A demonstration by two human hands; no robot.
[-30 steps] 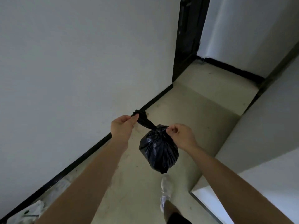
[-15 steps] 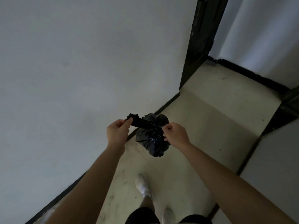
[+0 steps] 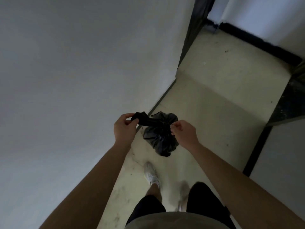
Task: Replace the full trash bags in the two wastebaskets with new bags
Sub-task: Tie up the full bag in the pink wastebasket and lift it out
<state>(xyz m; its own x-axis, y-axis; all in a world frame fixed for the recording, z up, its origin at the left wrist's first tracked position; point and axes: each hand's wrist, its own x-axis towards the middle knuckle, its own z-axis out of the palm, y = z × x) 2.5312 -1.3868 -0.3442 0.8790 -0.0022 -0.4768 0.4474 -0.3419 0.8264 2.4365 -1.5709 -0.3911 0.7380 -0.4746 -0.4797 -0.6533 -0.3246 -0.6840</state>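
Observation:
A small, full black trash bag (image 3: 159, 138) hangs in the air in front of me, its neck twisted into a dark strip that runs up to the left. My left hand (image 3: 124, 128) pinches the free end of that strip. My right hand (image 3: 184, 132) pinches the bag's neck at its gathered top, just right of the bag. Both hands are held at about the same height, a bag's width apart. No wastebasket is in view.
A white wall (image 3: 74, 80) runs close along my left with a black baseboard. The pale floor (image 3: 214, 100) of a narrow corridor stretches ahead to a dark door frame (image 3: 194, 30). A white block (image 3: 283, 154) with dark edging stands on the right. My feet in white shoes (image 3: 151, 174) are below.
I have walked forward along the corridor; the door frame and right-hand block have shifted. The bag swung slightly, and both hands keep their hold on its neck and strip.

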